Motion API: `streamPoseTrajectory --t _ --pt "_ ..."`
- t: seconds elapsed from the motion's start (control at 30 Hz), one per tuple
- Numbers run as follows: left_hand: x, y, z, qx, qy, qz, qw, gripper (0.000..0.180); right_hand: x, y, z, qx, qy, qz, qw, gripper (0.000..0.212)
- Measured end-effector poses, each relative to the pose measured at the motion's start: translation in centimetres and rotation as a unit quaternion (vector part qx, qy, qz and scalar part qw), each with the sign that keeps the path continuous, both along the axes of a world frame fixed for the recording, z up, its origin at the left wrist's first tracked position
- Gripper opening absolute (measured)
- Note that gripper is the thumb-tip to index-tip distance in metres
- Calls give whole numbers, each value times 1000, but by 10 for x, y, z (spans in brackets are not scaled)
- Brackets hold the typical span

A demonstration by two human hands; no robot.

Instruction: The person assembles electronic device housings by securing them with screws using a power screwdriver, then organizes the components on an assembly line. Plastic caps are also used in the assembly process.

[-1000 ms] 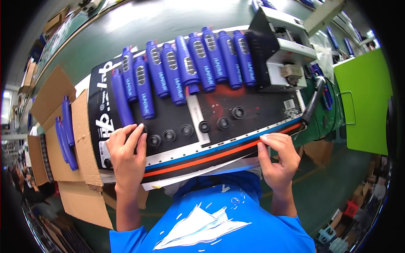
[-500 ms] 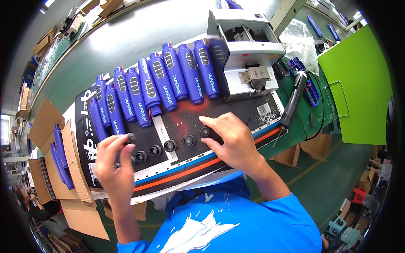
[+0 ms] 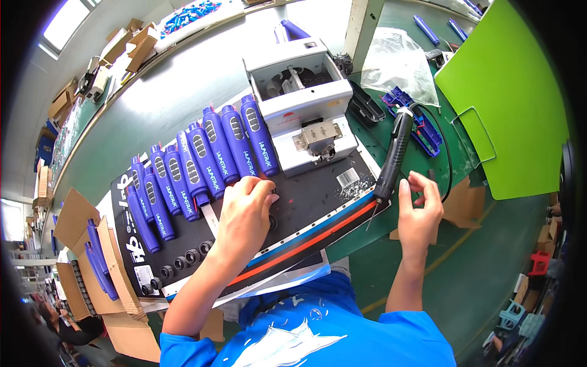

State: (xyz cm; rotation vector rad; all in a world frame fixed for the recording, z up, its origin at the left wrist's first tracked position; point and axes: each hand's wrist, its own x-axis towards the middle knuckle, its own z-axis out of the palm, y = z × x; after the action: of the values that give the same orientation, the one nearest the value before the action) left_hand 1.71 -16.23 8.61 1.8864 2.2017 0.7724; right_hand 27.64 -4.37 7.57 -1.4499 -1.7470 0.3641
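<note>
Cardboard box (image 3: 79, 244) with spare blue cases sat at far left, unchanged. Row of blue cases (image 3: 202, 165) lay on the black mat (image 3: 318, 196), the small black caps (image 3: 180, 263) along its near edge. Left hand (image 3: 244, 214) had moved right off the caps to mat centre, fingers curled over something I couldn't tell. Right hand (image 3: 419, 214) had left the mat, now loosely open, fingertips touching the black electric screwdriver (image 3: 391, 162) beside the grey machine (image 3: 306, 110).

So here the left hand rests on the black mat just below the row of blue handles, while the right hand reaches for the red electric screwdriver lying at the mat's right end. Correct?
Nearly. The head view shows the left hand on the black mat below the blue handles, and the right hand reaching for the electric screwdriver. But the screwdriver is black, not red; the red is only a stripe along the mat's near edge.
</note>
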Motion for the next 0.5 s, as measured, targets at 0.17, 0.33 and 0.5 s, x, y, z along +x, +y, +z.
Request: streamPoseTrajectory --t 0.17,0.33,0.5 --pt "-5 -11 10 25 -11 80 996 23 -25 35 7 -116 -14 -20 993 59" --pt "-73 -51 34 82 68 181 978 13 -37 59 12 -175 -47 24 983 37" --pt "-173 -135 34 -33 149 438 886 28 1 62 -20 -80 139 61 985 44"
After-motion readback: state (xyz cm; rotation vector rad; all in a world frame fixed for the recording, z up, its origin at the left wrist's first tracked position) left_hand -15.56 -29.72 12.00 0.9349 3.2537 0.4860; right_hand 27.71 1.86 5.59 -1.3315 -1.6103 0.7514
